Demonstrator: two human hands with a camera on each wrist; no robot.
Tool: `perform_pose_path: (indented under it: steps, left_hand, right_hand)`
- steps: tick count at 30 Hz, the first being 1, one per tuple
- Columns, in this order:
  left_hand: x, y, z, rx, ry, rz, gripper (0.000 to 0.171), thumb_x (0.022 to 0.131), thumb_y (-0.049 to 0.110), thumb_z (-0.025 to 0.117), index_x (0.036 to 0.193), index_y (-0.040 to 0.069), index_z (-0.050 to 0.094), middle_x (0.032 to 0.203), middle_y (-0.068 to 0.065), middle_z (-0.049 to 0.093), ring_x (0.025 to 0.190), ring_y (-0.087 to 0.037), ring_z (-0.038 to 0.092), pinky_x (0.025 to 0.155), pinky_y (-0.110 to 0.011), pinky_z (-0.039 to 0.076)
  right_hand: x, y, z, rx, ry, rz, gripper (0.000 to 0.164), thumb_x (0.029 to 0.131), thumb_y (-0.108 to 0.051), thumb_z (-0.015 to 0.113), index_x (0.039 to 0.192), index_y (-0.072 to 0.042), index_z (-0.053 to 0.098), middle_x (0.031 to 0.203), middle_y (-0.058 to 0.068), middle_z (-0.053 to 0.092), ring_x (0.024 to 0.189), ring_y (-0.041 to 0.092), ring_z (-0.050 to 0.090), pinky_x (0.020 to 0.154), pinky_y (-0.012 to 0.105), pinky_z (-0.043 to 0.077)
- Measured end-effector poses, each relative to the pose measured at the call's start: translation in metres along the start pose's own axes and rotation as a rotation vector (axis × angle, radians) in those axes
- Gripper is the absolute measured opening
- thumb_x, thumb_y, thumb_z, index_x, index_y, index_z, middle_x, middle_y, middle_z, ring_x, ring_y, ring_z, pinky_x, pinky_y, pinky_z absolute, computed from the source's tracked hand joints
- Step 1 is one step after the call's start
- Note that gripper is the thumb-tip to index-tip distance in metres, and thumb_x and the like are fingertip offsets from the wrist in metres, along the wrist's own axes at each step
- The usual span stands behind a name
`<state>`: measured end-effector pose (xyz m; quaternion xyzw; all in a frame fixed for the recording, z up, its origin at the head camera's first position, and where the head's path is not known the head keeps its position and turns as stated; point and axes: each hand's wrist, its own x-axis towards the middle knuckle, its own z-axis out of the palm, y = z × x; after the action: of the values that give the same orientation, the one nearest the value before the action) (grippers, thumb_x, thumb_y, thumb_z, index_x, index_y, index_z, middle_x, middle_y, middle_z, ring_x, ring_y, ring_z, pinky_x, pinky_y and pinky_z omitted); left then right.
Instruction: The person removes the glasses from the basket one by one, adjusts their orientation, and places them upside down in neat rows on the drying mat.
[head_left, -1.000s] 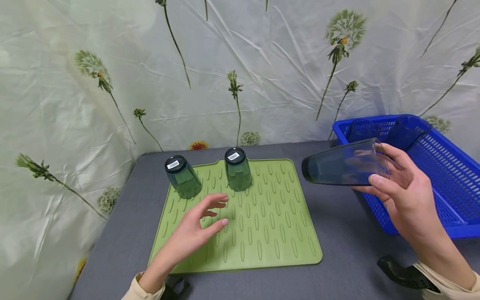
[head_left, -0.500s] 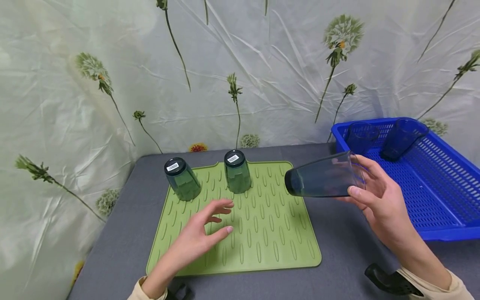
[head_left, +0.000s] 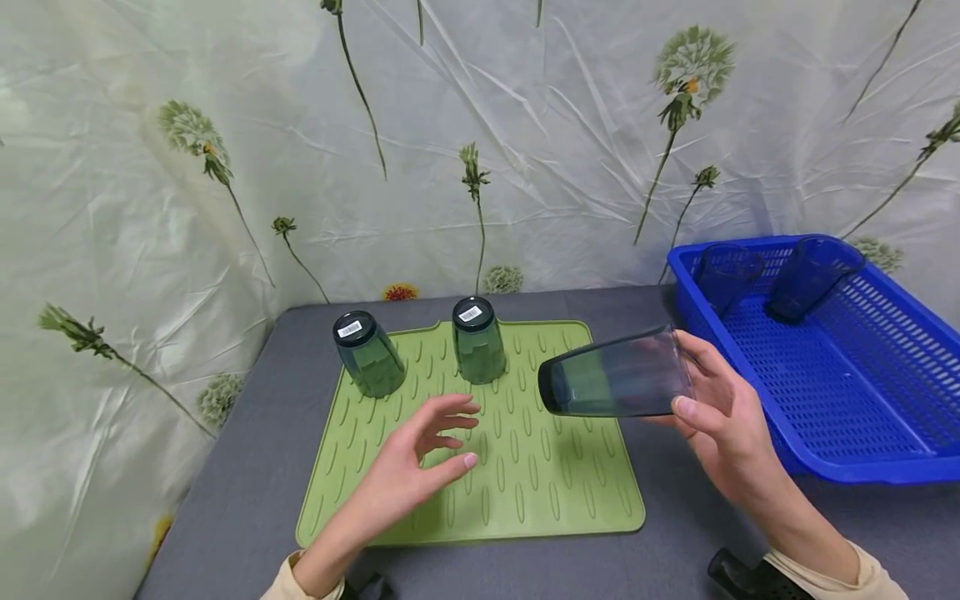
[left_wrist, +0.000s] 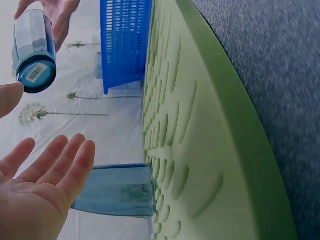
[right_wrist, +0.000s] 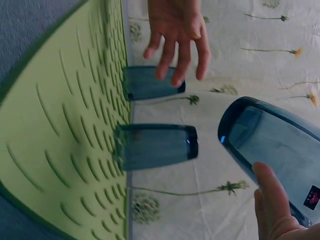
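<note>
My right hand [head_left: 723, 417] grips a blue-tinted drinking glass [head_left: 615, 375] near its rim. The glass lies almost level in the air over the right part of a green drying mat [head_left: 525, 500], its thick base pointing left. My left hand [head_left: 408, 462] hovers above the mat with fingers apart and nothing in them. Two more glasses stand upside down at the back of the mat, a left glass [head_left: 375, 367] and a middle glass [head_left: 480, 350]. In the left wrist view the held glass [left_wrist: 34, 45] shows a barcode sticker on its base.
At the right stands a blue plastic basket [head_left: 806, 462] with perforated walls. Two glasses are inside it, a basket glass [head_left: 727, 275] at its back left corner and a leaning glass [head_left: 810, 279] beside it. A flower-printed sheet [head_left: 577, 150] hangs behind the grey tabletop [head_left: 247, 467].
My right hand has carried the glass left and slightly down, from beside the basket to over the mat. The left hand has shifted a little to the right.
</note>
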<state>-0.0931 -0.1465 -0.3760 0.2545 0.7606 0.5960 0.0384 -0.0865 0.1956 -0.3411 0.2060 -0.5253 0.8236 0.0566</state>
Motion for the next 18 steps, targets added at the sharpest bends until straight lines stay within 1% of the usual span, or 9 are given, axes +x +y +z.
perform_pose_path:
  steps: [3,7,10,15,18]
  left_hand:
    - [0.0,0.0,0.001,-0.048,0.004,0.003,0.058,0.088,0.009,0.074,0.139,0.017,0.049,0.134,-0.003,0.056,0.122,-0.025,0.055,0.096,-0.038,0.051]
    - [0.001,0.001,0.003,-0.074,0.005,-0.001,0.06,0.086,0.007,0.076,0.139,0.016,0.048,0.135,-0.005,0.056,0.123,-0.027,0.055,0.096,-0.038,0.051]
    - [0.002,0.003,0.004,-0.091,-0.003,-0.012,0.063,0.085,0.006,0.077,0.139,0.017,0.048,0.136,-0.005,0.055,0.124,-0.028,0.054,0.096,-0.038,0.051]
    - [0.001,0.005,0.008,-0.128,-0.018,-0.028,0.067,0.083,0.006,0.079,0.14,0.018,0.047,0.138,-0.005,0.053,0.126,-0.029,0.053,0.097,-0.038,0.051]
    - [-0.001,0.006,0.011,-0.152,-0.029,-0.035,0.067,0.082,0.006,0.079,0.14,0.017,0.047,0.138,-0.007,0.052,0.127,-0.031,0.052,0.097,-0.039,0.05]
  right_hand:
    - [-0.002,0.003,0.004,-0.002,0.001,0.022,0.06,0.085,0.009,0.049,0.143,-0.002,0.042,0.135,0.016,0.054,0.114,0.023,0.059,0.08,0.042,0.059]
    - [-0.003,0.007,0.007,0.004,-0.036,0.037,0.06,0.085,0.009,0.051,0.143,-0.001,0.04,0.137,0.016,0.051,0.116,0.023,0.057,0.082,0.04,0.058]
    - [-0.003,0.01,0.008,0.011,-0.073,0.031,0.06,0.085,0.009,0.054,0.143,0.001,0.039,0.137,0.017,0.049,0.117,0.024,0.056,0.085,0.038,0.058]
    - [-0.007,0.018,0.011,0.037,-0.109,0.03,0.061,0.083,0.009,0.055,0.142,-0.001,0.04,0.133,0.014,0.053,0.116,0.022,0.056,0.086,0.038,0.057]
    - [-0.01,0.025,0.014,0.046,-0.143,0.013,0.061,0.083,0.008,0.055,0.141,0.0,0.039,0.135,0.015,0.051,0.119,0.023,0.054,0.092,0.035,0.054]
